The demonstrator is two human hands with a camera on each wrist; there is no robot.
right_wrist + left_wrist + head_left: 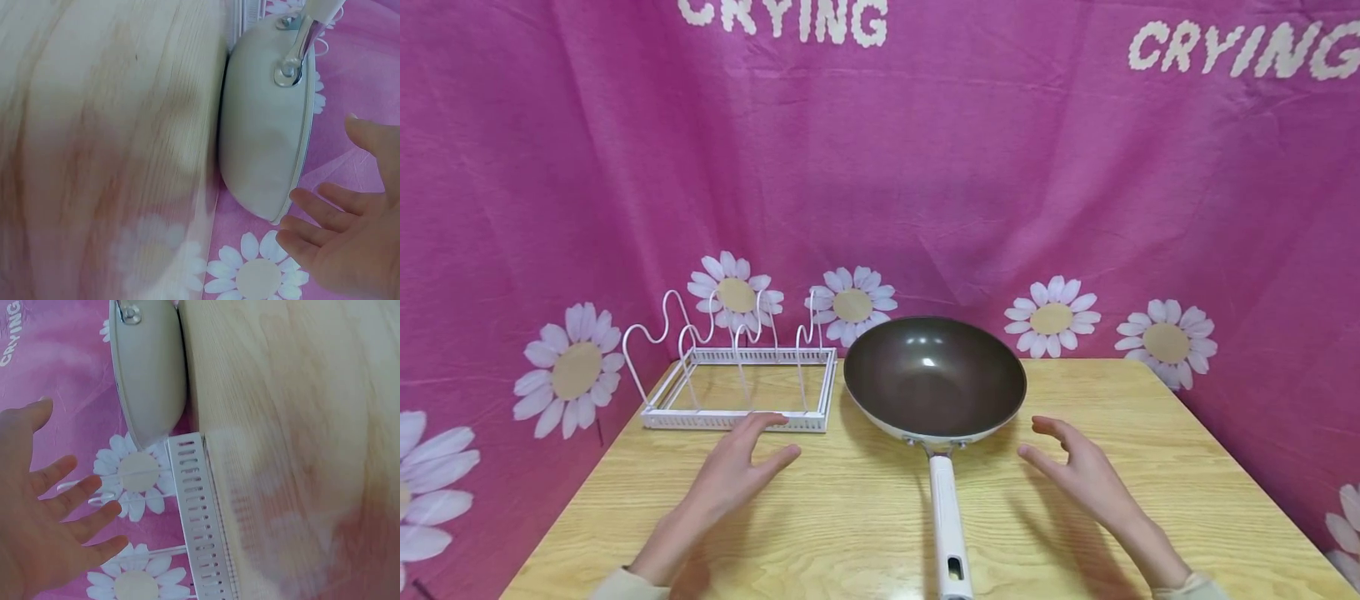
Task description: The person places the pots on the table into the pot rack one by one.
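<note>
A wok [934,379] with a dark inside and a cream outside sits on the wooden table, its white handle [948,525] pointing toward me. To its left stands a white wire pan rack [737,422] with wavy dividers. My left hand [737,475] hovers in front of the rack, fingers spread and holding nothing; the left wrist view shows its loose fingers [81,500] too. On the wok's other side, my right hand [1086,475] is held up with its fingers relaxed and nothing in them. In the right wrist view the fingertips appear near the wok's rim [294,187]; contact is unclear there.
The light wooden table [850,533] runs back to a pink cloth [940,183] printed with white daisies and lettering. The cloth also hangs along the left and right sides. The wok's handle reaches toward the table's near side between my two arms.
</note>
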